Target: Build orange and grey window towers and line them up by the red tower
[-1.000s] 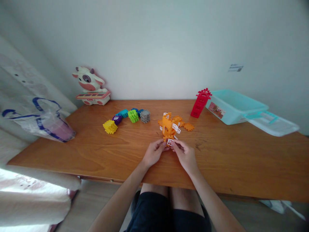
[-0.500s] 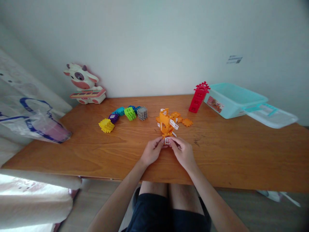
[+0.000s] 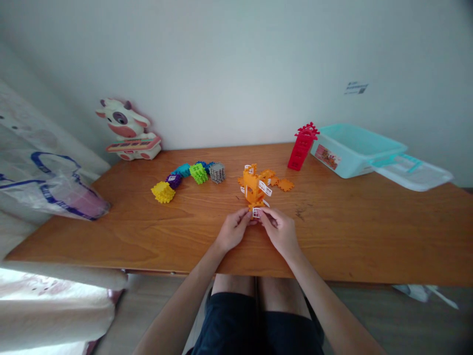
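Near the front middle of the table, my left hand (image 3: 233, 230) and my right hand (image 3: 278, 230) are both closed, pinching opposite sides of a small white window piece (image 3: 255, 212). An orange edge shows just above that piece, partly covered by my fingers. Right behind stands an upright orange building-block structure (image 3: 252, 186) with a white shutter (image 3: 265, 188) sticking out at its right. Whether the held piece is joined to this structure, I cannot tell. Loose flat orange blocks (image 3: 286, 185) lie behind it to the right.
Stacks of yellow (image 3: 163, 192), green (image 3: 198, 173) and grey blocks (image 3: 217, 173) sit left of centre. A red block tower (image 3: 302, 148) leans beside a turquoise box (image 3: 347, 167) with its lid (image 3: 414, 172) off to the side. A cow toy (image 3: 127, 128) and plastic bag (image 3: 70, 192) are leftward.
The view has shifted slightly. Both hands stay pinched on the window piece in nearly the same place, and the orange structure stands as before.
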Motion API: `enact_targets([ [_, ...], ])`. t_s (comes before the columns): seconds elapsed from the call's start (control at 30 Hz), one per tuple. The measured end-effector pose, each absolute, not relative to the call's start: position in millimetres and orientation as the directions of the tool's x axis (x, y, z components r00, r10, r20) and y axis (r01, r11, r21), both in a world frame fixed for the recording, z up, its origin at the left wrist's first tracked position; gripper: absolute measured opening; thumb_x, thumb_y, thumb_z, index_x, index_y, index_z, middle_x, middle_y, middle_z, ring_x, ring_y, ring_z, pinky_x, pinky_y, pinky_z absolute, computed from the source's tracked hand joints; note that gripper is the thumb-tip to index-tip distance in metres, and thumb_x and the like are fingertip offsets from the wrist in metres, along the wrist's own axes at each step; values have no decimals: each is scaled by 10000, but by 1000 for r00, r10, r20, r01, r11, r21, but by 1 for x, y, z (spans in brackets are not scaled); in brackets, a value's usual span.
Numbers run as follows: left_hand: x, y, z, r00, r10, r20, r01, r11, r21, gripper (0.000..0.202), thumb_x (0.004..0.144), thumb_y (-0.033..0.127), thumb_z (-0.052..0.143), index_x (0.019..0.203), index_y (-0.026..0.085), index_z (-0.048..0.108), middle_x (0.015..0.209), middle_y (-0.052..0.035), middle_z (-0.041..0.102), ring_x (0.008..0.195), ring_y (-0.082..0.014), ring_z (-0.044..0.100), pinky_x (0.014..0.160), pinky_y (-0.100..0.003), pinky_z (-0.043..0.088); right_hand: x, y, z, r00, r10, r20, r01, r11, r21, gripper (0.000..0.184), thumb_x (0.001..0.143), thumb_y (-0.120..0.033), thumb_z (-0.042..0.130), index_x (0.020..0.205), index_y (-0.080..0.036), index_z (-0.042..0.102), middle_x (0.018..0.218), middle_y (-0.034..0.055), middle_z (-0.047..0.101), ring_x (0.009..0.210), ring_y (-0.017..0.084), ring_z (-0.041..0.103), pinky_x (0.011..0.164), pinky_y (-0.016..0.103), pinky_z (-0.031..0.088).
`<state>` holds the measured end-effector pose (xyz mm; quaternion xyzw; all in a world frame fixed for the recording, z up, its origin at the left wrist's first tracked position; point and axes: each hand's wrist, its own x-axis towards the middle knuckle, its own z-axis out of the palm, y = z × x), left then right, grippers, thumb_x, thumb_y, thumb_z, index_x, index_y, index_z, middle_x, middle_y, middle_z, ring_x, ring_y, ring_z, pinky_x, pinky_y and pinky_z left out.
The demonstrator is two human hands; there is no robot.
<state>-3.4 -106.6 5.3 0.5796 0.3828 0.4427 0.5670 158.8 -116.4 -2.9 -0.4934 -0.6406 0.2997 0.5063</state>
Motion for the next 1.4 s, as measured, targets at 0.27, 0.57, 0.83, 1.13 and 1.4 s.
enact_targets([
  [0.27,-5,-107,0,324,941,96,-5,-100,995,357,934,480,558,1106,206,711,1134,-53,734,1004,-229,699,931,-362,581,158,-117,0,-7,937,350,342,331,-879,225,935,-388,587,1025,-263,751,970,66,771,856,238,731,762,338,583],
  [0.57,-7,-109,1,337,934,121,110,-167,980,342,975,451,488,1101,215,701,1064,-40,753,953,-228,713,902,-346,583,161,-114,-3,-46,948,315,389,308,-869,231,945,-391,572,990,-240,741,948,67,769,825,226,721,720,324,566],
  [0.83,-10,-110,-2,347,927,143,239,-235,942,345,997,429,439,1008,180,678,960,-51,751,906,-222,711,849,-331,574,164,-112,-9,-75,963,261,333,271,-903,243,933,-396,584,957,-214,743,871,62,764,740,210,716,652,302,575],
  [1.13,-9,-110,-3,339,935,105,220,-187,957,336,990,432,458,1050,181,675,986,-63,746,915,-233,717,838,-337,585,162,-112,-8,-65,981,184,258,194,-946,274,920,-435,600,979,-205,737,882,75,764,698,210,730,615,305,596],
  [1.4,-8,-111,-3,375,920,115,180,-194,964,335,996,422,449,1066,189,679,1057,-59,746,921,-222,715,880,-352,588,160,-112,-8,-73,981,181,240,193,-951,297,928,-451,585,931,-198,740,821,76,740,650,202,704,601,304,581],
])
